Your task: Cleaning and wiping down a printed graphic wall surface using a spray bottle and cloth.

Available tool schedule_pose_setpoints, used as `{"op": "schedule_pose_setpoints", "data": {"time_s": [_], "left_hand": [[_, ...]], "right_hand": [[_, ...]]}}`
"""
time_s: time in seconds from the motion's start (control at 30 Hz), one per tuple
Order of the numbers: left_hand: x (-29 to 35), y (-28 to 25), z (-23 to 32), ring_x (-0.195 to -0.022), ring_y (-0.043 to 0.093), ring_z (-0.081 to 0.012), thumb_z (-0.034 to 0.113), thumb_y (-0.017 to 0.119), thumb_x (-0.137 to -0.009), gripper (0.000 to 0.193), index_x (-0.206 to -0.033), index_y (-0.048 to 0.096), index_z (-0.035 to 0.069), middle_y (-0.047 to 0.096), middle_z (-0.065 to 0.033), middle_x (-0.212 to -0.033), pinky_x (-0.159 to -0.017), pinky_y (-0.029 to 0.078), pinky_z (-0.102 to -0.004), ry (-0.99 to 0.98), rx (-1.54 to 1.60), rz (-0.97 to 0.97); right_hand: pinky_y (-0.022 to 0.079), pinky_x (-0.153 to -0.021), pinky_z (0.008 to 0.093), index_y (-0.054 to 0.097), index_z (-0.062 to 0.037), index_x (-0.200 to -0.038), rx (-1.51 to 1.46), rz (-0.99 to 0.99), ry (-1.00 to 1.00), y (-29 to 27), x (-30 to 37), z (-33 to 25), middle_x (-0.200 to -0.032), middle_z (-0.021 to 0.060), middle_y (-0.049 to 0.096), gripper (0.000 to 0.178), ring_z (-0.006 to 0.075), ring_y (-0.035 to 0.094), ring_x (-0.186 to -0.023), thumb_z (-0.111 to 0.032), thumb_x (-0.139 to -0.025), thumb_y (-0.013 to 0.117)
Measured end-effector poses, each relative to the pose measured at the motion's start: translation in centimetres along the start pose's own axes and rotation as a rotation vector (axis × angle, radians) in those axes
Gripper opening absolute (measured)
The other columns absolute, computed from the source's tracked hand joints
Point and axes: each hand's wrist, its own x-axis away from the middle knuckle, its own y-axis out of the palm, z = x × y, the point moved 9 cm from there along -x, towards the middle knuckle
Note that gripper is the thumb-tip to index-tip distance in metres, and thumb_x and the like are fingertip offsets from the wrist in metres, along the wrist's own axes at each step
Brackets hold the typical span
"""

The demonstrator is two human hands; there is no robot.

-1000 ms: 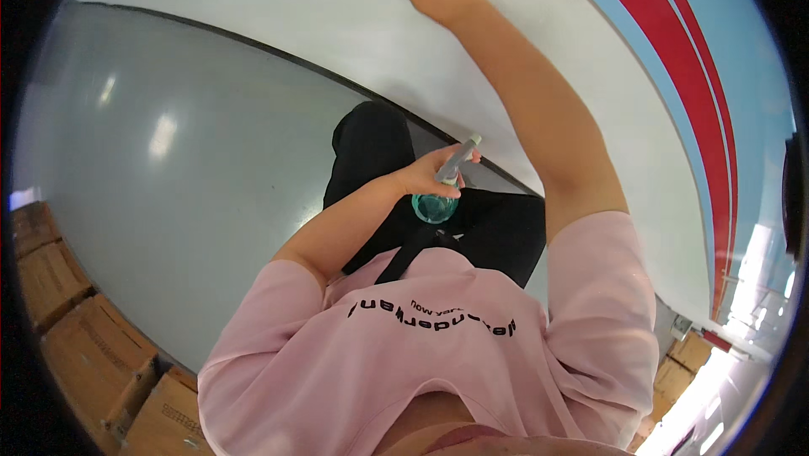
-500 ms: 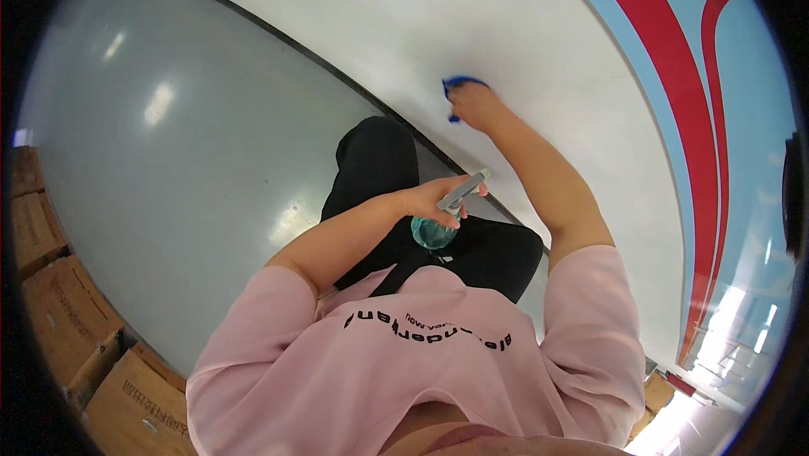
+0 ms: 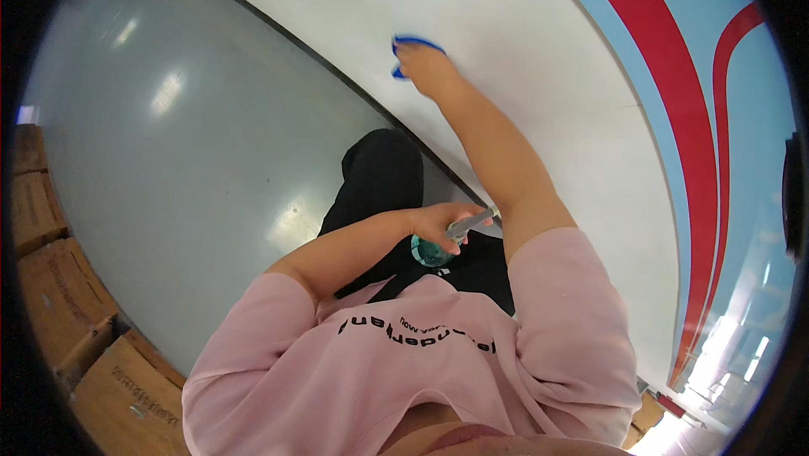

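My right hand [image 3: 424, 68] presses a blue cloth [image 3: 419, 40] against the white wall panel [image 3: 497, 9]; the cloth's edges stick out beyond my fingers. In front of my lap, my left hand [image 3: 440, 225] is wrapped round the neck of a spray bottle [image 3: 431, 251]. The bottle has a clear green body and a grey spray head, whose nozzle end comes close to my right upper arm. Part of the bottle is hidden behind my fingers.
A dark strip [image 3: 329, 65] runs where the wall meets the shiny grey floor [image 3: 194, 161]. Brown cardboard boxes [image 3: 126, 388] stand at the left. Red and light blue bands [image 3: 674, 51] curve along the wall's right side. My bent knee [image 3: 383, 157] is near the strip.
My right hand has slid the blue cloth left and farther up the white panel. My left hand, still holding the spray bottle, sits slightly lower in view.
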Motion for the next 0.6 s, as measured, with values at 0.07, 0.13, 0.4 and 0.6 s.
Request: {"op": "schedule_pose_setpoints", "data": {"time_s": [0.07, 0.13, 0.4, 0.6], "left_hand": [[-0.1, 0.1, -0.4, -0.088, 0.056, -0.0169, 0.004, 0.072, -0.062, 0.079, -0.134, 0.037, 0.009, 0.044, -0.0057, -0.126, -0.081, 0.048, -0.0335, -0.021, 0.026, -0.003], [1.1, -0.4, -0.6, -0.088, 0.057, -0.0189, 0.011, 0.073, -0.065, 0.076, -0.133, 0.039, 0.009, 0.041, -0.0088, -0.129, -0.080, 0.049, -0.0344, 0.009, 0.005, 0.032], [1.3, -0.1, 2.1, -0.089, 0.057, -0.0194, 0.012, 0.074, -0.066, 0.075, -0.132, 0.039, 0.010, 0.041, -0.0094, -0.130, -0.079, 0.050, -0.0350, 0.063, -0.114, 0.081], [1.2, -0.2, 2.3, -0.090, 0.058, -0.0169, 0.008, 0.071, -0.064, 0.075, -0.132, 0.039, 0.009, 0.047, -0.0055, -0.126, -0.079, 0.049, -0.0335, 0.020, 0.019, 0.045]], "right_hand": [[0.035, -0.102, 0.0337, 0.067, -0.0077, -0.098, 0.065, -0.084, 0.029, 4.5, 3.4, -0.5, -0.124, 0.0093, 0.054, 0.024, 0.0229, 0.043, -0.123, -0.016, -0.081, 0.053], [0.035, -0.101, 0.0341, 0.071, -0.0095, -0.089, 0.255, -0.460, -0.200, 8.7, 6.7, -3.7, -0.119, 0.0085, 0.057, 0.021, 0.0234, 0.043, -0.123, -0.020, -0.081, 0.054], [0.038, -0.096, 0.0346, 0.070, -0.0109, -0.076, 0.211, -0.370, -0.189, 7.9, 11.4, -3.0, -0.103, 0.0077, 0.062, 0.016, 0.0228, 0.049, -0.115, -0.018, -0.076, 0.056], [0.038, -0.098, 0.0356, 0.067, -0.0072, -0.085, 0.229, 0.050, -0.180, -0.3, -1.7, -1.5, -0.108, 0.0096, 0.059, 0.019, 0.0249, 0.046, -0.119, -0.018, -0.079, 0.053]]}}
